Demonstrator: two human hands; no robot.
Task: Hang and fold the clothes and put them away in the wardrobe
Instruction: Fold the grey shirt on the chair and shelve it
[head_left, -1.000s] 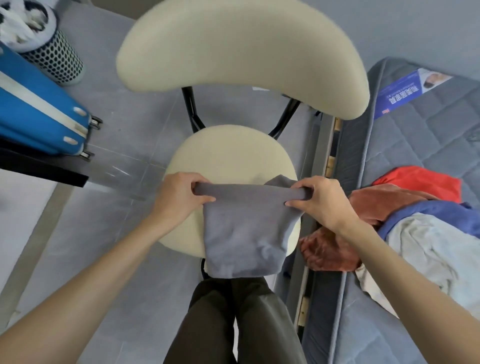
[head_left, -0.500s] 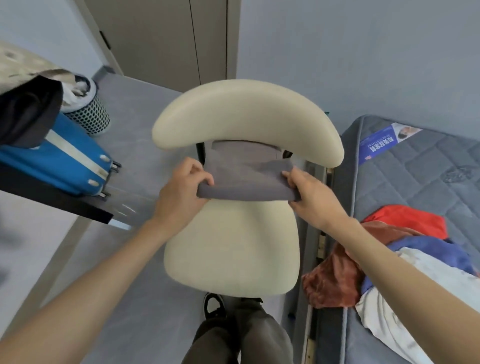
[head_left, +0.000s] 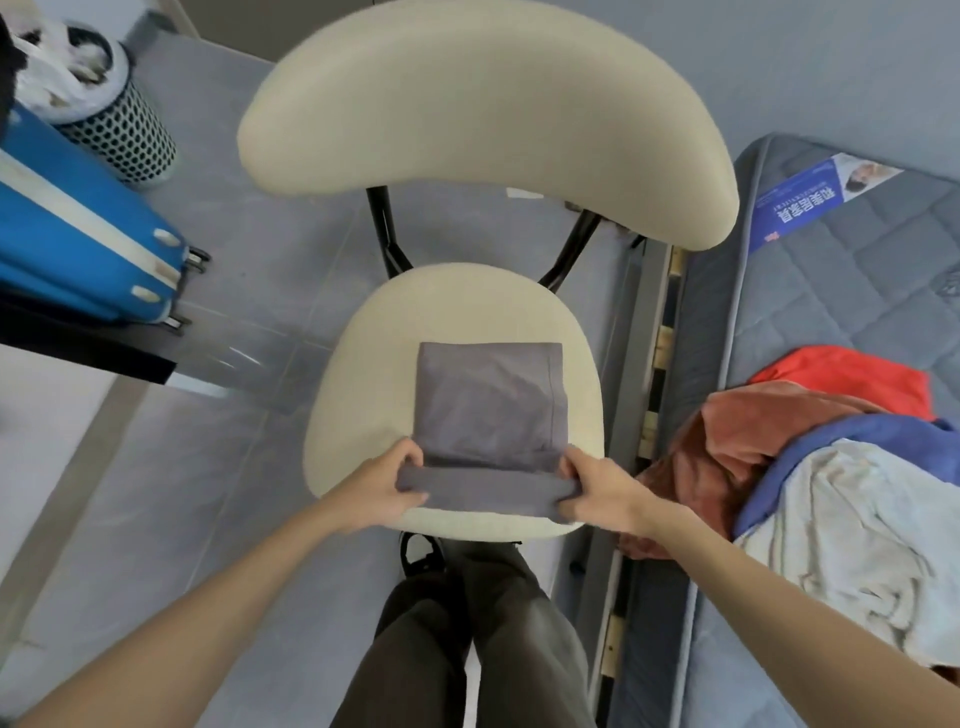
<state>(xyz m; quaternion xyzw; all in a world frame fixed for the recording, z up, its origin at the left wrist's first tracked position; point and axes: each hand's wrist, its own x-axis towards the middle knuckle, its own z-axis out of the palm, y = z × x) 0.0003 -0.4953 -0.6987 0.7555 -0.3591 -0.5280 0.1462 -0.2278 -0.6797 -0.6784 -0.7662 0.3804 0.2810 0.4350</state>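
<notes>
So the grey garment (head_left: 488, 410) is folded into a neat rectangle, flat on the cream chair seat (head_left: 374, 364). Its near edge is turned over into a thick band along the front of the seat, with the left hand (head_left: 379, 488) and right hand (head_left: 597, 493) each pinching one end.

The rest is an unfolded heap on the mattress (head_left: 831, 291): a red garment (head_left: 841, 371) at the back, a rust-brown garment (head_left: 727, 441) spilling over the mattress edge, and a blue garment (head_left: 857, 434) with a crumpled whitish garment (head_left: 857, 530) lying over it.

Bare seat (head_left: 457, 312) beyond folded grey garment (head_left: 488, 400); backrest (head_left: 488, 114) overhangs; bed frame (head_left: 631, 364) close right; floor (head_left: 208, 467) open left.
</notes>
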